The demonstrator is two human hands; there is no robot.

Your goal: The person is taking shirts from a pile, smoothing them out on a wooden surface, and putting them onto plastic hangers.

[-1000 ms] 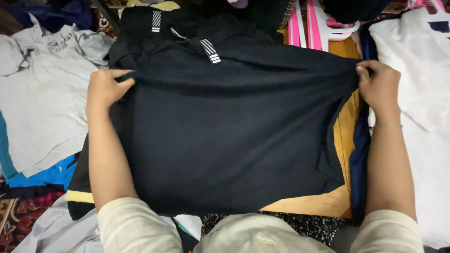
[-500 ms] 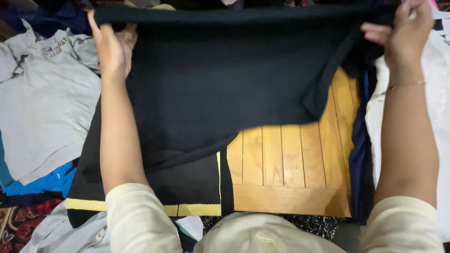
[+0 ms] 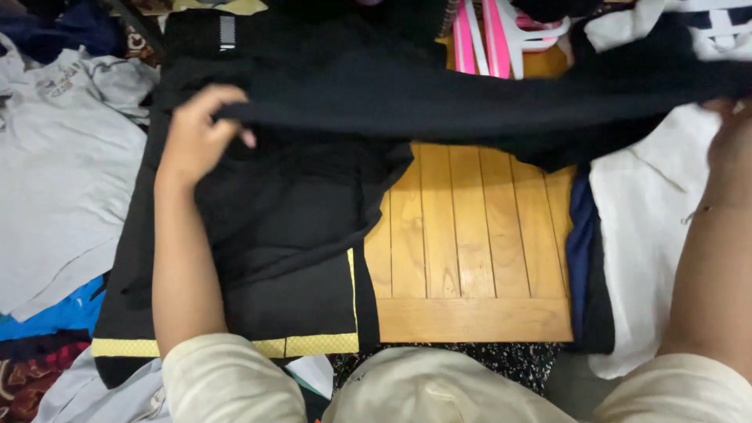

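A grey shirt (image 3: 55,157) is lying well left of the left hand (image 3: 196,133). That hand is pinching one edge of the black shirt (image 3: 470,102), fingers clamped on the cloth, and has dropped from where it was half a second ago. The garment is now stretching as a low band across the wooden desk (image 3: 470,251), baring the slats below it. Under the left forearm another black garment with a yellow band (image 3: 305,345) is lying flat. The right hand (image 3: 728,133) is gripping the far end near the frame edge, beside a white shirt (image 3: 650,227). The lift looks to be turning into a lay-down or fold.
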